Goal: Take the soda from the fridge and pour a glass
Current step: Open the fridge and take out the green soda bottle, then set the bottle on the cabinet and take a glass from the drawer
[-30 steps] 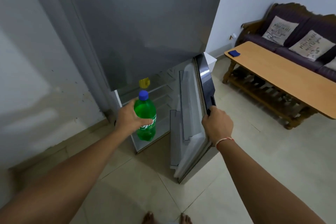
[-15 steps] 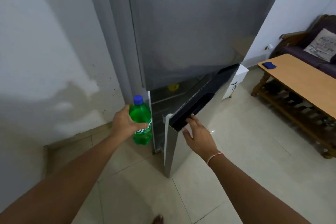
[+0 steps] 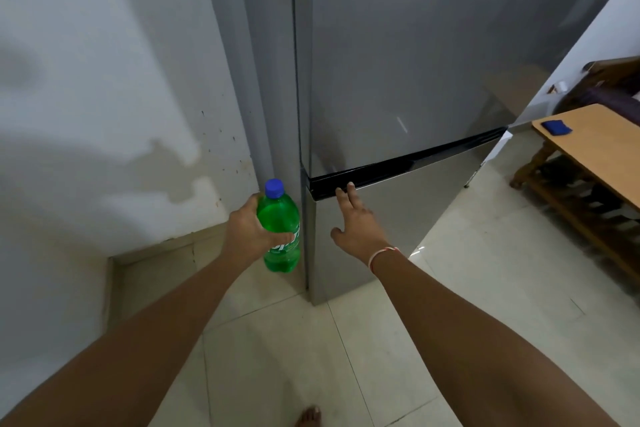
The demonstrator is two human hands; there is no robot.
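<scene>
A green soda bottle (image 3: 281,234) with a blue cap (image 3: 274,188) is held upright in the left hand (image 3: 247,236), a little left of the frame's centre, with the fingers and thumb curled round its middle across the white-lettered label. The bottle is seen just beside the left edge of the grey fridge (image 3: 398,80), in front of the stained white wall (image 3: 104,97) that fills the left of the frame. The right hand (image 3: 358,225) is laid flat against the fridge's lower door (image 3: 408,218), fingers straight and slightly spread, the fingertips (image 3: 350,186) reaching the dark strip (image 3: 408,163) that separates the lower door from the upper one. Both doors are seen lying flush with the fridge body. A thin red and white thread (image 3: 382,253) is worn round the right wrist. Both bare forearms are stretched in from the bottom corners of the frame. Pale floor tiles (image 3: 277,357) fill the lower part, and the toes of a bare foot (image 3: 308,417) are seen at the bottom edge, near the middle. At the right of the frame a wooden surface (image 3: 595,146) with a slatted shelf beneath is seen, with a small blue object (image 3: 556,126) lying near its far corner. Behind it, at the right edge, part of a dark sofa (image 3: 616,94) with a wooden frame is visible.
</scene>
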